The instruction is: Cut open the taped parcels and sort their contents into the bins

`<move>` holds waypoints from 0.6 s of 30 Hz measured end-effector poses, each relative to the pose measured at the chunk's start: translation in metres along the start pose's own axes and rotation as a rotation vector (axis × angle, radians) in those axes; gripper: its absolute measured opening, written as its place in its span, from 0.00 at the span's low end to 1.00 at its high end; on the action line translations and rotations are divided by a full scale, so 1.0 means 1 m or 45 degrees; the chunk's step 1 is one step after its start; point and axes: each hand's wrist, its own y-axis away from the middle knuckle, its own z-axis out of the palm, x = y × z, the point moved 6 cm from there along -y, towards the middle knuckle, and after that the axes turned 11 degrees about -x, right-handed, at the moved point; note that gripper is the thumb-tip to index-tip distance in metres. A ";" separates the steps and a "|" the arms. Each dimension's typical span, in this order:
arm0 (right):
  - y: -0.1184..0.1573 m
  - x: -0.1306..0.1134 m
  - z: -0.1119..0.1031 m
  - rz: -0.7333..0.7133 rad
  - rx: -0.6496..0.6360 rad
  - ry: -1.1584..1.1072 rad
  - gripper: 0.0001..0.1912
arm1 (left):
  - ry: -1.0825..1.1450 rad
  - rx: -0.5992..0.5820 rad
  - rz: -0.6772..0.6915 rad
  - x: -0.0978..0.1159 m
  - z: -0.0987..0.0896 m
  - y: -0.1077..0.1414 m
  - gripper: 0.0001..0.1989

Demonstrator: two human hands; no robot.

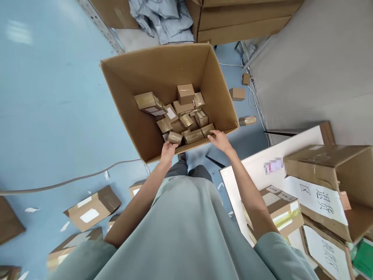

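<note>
A large open cardboard carton (157, 58) stands in front of me, with several small taped boxes inside. My left hand (169, 151) reaches over its near rim, fingers closed at the lower edge of a small brown-taped box (175, 137). Further right, my right hand (220, 141) is also over the rim with thumb and fingers apart. Its fingertips are close to another small taped box (207, 129); whether they touch it is unclear. Between the hands lies a longer taped box (193, 136). A plain box (185, 93) sits atop others toward the back.
At right, a white table (253, 159) carries labelled cartons (313, 161). Several parcels (91, 210) lie on the blue floor at left. Small boxes (237, 93) and cables lie by the grey wall. Beyond the carton are grey bags (166, 19). A hose (70, 181) crosses the floor.
</note>
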 end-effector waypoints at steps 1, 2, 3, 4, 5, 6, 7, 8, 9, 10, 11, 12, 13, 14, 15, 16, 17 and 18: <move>-0.010 -0.008 0.003 0.006 -0.032 0.008 0.22 | 0.030 0.027 -0.063 0.003 -0.006 -0.006 0.31; -0.018 -0.015 0.006 0.011 -0.064 0.016 0.21 | 0.055 0.045 -0.109 0.007 -0.011 -0.011 0.31; -0.027 -0.021 0.008 0.013 -0.096 0.023 0.22 | 0.067 0.056 -0.120 0.012 -0.014 -0.016 0.31; -0.034 -0.025 0.010 0.015 -0.123 0.031 0.22 | 0.075 0.065 -0.123 0.017 -0.015 -0.021 0.30; -0.042 -0.028 0.010 0.018 -0.147 0.039 0.22 | 0.080 0.078 -0.128 0.022 -0.016 -0.026 0.30; -0.050 -0.030 0.011 0.019 -0.167 0.047 0.23 | 0.081 0.096 -0.136 0.025 -0.017 -0.032 0.29; -0.058 -0.031 0.011 0.018 -0.184 0.052 0.23 | 0.078 0.118 -0.145 0.027 -0.017 -0.038 0.29; -0.067 -0.032 0.010 0.017 -0.199 0.054 0.23 | 0.071 0.141 -0.154 0.029 -0.018 -0.044 0.28; -0.076 -0.033 0.010 0.019 -0.216 0.055 0.23 | 0.061 0.162 -0.161 0.030 -0.019 -0.052 0.28; -0.086 -0.033 0.010 0.022 -0.232 0.054 0.23 | 0.046 0.179 -0.161 0.031 -0.021 -0.060 0.28; -0.096 -0.034 0.011 0.025 -0.248 0.052 0.23 | 0.023 0.193 -0.155 0.032 -0.024 -0.070 0.28; -0.106 -0.035 0.011 0.025 -0.263 0.048 0.23 | -0.010 0.206 -0.140 0.035 -0.028 -0.081 0.28; -0.116 -0.036 0.012 0.024 -0.282 0.043 0.23 | -0.058 0.222 -0.116 0.038 -0.033 -0.093 0.30; -0.126 -0.037 0.014 0.021 -0.302 0.038 0.24 | -0.124 0.239 -0.083 0.043 -0.039 -0.107 0.33; -0.137 -0.039 0.017 0.014 -0.322 0.031 0.24 | -0.206 0.262 -0.042 0.050 -0.046 -0.121 0.37; -0.148 -0.040 0.020 0.005 -0.344 0.023 0.24 | -0.300 0.287 0.007 0.058 -0.053 -0.137 0.40; -0.159 -0.042 0.024 -0.004 -0.366 0.013 0.24 | -0.401 0.309 0.062 0.067 -0.061 -0.154 0.44; -0.171 -0.044 0.030 -0.012 -0.386 -0.001 0.24 | -0.504 0.324 0.119 0.077 -0.067 -0.172 0.46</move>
